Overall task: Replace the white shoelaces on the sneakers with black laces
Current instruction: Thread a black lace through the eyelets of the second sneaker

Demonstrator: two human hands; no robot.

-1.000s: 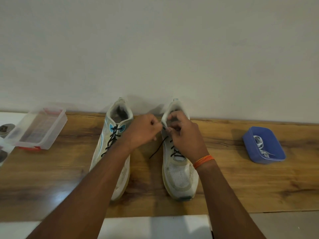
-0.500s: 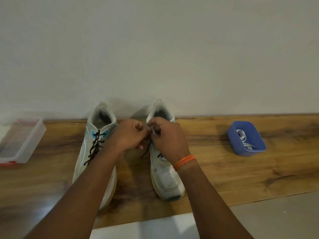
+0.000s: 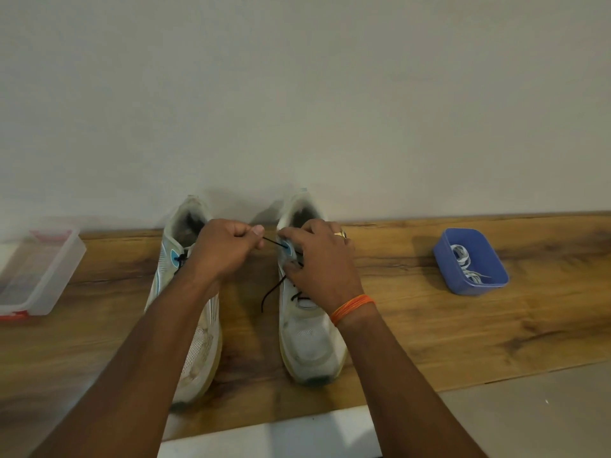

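Left shoe [image 3: 185, 292] laced black, right shoe [image 3: 307, 325] nearly there.
Left hand [image 3: 228, 249] pinches the lace [image 3: 272, 242] taut; right hand [image 3: 317, 262] grips the upper, top eyelets likely left.

A wooden table [image 3: 429, 325] carries two sneakers [image 3: 307, 342], a blue tub [image 3: 469, 282] and a clear box [image 3: 43, 276].

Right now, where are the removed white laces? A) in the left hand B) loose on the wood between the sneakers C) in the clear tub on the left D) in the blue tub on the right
D: the white laces lie coiled inside the blue tub, right of the sneakers.
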